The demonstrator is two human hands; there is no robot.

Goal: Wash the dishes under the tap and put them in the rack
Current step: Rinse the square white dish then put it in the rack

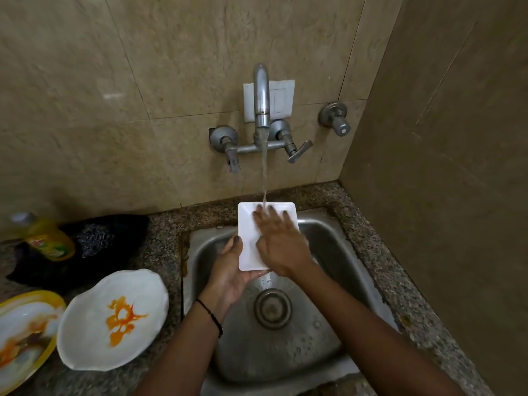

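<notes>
A small white rectangular plate (249,224) is held over the steel sink (337,252), under the water running from the wall tap (261,95). My left hand (228,270) grips the plate from below at its near left corner. My right hand (278,241) lies flat on the plate's upper face with fingers spread, and the stream lands on its fingers. Two dirty dishes wait on the counter to the left: a white wavy plate with orange stains (114,318) and a yellow-rimmed plate (25,335) with food residue. No rack is in view.
A yellow dish soap bottle (45,238) lies on a dark cloth with a scrubber (94,238) at the back left. Tap handles (297,151) stick out of the tiled wall. A side wall closes in the right. The granite counter (400,281) rims the sink.
</notes>
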